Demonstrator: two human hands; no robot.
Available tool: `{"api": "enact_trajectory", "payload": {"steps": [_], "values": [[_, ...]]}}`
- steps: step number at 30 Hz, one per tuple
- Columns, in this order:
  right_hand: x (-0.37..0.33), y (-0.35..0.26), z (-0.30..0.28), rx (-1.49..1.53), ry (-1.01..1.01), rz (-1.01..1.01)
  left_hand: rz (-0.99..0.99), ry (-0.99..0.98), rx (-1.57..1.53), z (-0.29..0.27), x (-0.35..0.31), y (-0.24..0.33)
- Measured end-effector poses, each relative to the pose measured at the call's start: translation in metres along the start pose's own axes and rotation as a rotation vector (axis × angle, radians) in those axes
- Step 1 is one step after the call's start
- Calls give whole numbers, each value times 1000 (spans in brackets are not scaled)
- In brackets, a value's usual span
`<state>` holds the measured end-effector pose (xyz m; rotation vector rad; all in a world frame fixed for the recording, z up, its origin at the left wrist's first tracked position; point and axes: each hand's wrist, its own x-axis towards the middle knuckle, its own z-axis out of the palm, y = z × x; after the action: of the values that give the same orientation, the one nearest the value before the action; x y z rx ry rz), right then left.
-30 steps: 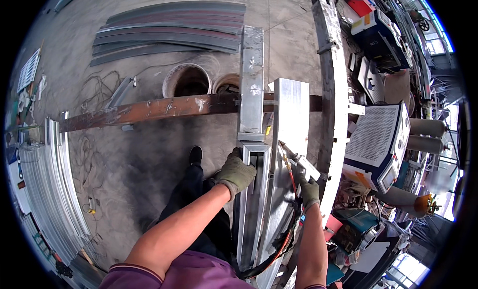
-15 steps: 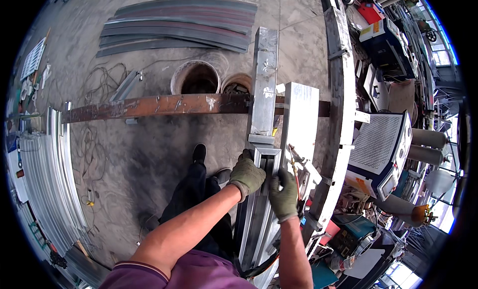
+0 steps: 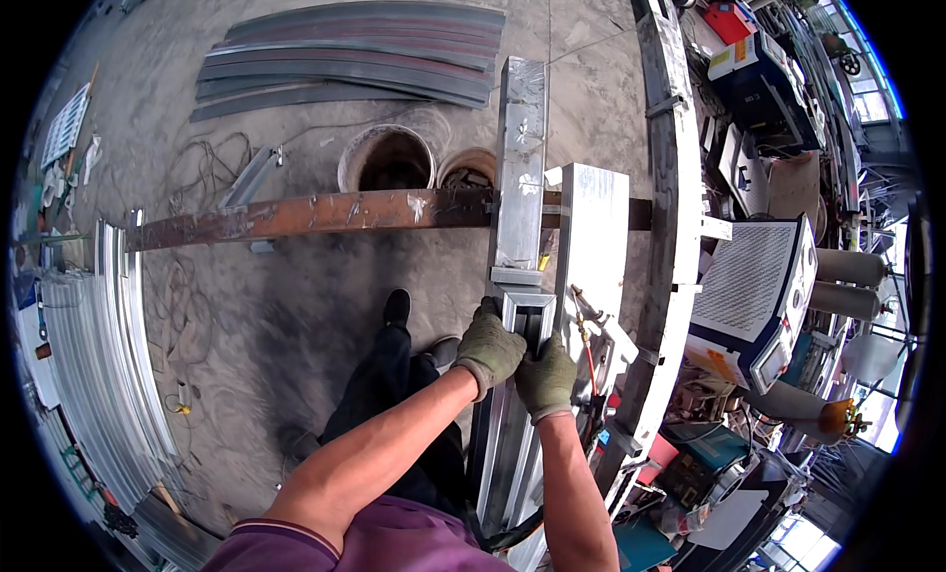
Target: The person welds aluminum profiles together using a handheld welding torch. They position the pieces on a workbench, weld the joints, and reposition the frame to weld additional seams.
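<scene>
A narrow silver metal frame (image 3: 532,299) with mitred corners lies lengthwise before me, its far end against a block on a square steel tube (image 3: 520,178). My gloved left hand (image 3: 490,350) is closed round the frame's left side near the far corner; its thumb reaches the inner edge. My gloved right hand (image 3: 548,378) sits just nearer on the right, fingers curled over the frame's inner opening and right side. The fingertips of the right hand are partly hidden. Beside it, a torch (image 3: 588,321) with a red hose lies on a wide pale metal profile (image 3: 596,217).
A rusty beam (image 3: 325,213) crosses under the tubes, with two buckets (image 3: 387,138) behind it. Long metal strips (image 3: 355,55) lie on the far floor; silver profiles (image 3: 94,365) are stacked at left. A long steel rail (image 3: 674,227) and machines (image 3: 744,286) stand at right.
My right hand has moved left and slightly down onto the frame, close beside my left hand. The left hand stays where it was.
</scene>
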<state>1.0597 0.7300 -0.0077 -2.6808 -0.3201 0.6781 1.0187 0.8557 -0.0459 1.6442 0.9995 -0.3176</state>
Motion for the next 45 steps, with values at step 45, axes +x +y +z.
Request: {"api": "enact_trajectory", "payload": {"steps": [45], "values": [[10,-6,-1,-23,-56,34,-100,-76,-25,-16,-13,19]]}}
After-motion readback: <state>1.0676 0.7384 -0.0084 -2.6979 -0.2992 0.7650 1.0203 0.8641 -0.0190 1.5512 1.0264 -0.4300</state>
